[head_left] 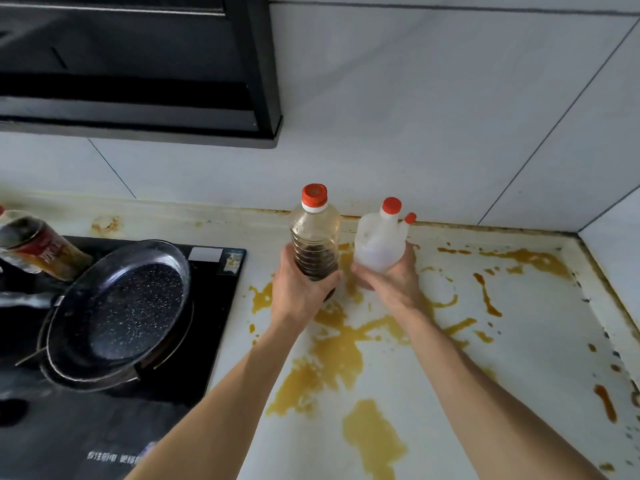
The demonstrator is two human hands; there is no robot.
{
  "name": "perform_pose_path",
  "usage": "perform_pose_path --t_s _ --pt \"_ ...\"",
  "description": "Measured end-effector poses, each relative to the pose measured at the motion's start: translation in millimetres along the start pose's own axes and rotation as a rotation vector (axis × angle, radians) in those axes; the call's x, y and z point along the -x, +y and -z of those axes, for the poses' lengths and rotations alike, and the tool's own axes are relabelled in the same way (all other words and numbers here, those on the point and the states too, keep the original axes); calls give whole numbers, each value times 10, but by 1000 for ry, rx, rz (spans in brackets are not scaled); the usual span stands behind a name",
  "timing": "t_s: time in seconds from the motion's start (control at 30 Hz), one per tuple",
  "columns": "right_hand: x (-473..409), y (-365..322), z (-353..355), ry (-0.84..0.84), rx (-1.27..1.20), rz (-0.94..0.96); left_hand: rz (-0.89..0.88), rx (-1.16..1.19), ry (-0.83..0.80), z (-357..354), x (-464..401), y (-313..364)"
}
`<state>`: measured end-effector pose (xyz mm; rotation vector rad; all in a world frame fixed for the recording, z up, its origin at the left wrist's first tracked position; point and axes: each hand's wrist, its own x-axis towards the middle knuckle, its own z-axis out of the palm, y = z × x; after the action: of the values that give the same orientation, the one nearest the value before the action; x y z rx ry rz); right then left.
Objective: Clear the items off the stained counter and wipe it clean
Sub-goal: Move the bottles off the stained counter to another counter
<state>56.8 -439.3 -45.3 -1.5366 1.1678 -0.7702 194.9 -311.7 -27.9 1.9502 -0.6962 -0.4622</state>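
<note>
My left hand grips a clear bottle with a red cap and dark sauce in its lower half. My right hand grips a white plastic jug with two red caps. Both are upright near the back middle of the white counter. Whether they rest on the counter or are lifted, I cannot tell. Yellow-orange stains spread over the counter beneath and in front of my hands, with more smears toward the right corner.
A black stove lies left of the counter with a speckled frying pan on its burner. A labelled bottle stands at the far left. A black range hood hangs above. Tiled walls close the back and right sides.
</note>
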Motion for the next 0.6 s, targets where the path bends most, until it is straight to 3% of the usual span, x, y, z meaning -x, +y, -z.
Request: perform_pose_path --t_s 0.27,0.6 --pt "258 -268 208 -21 60 -14 13 -70 -9 228 187 191" --pt "1330 -489 703 -70 90 -95 3 -151 -109 926 1015 479"
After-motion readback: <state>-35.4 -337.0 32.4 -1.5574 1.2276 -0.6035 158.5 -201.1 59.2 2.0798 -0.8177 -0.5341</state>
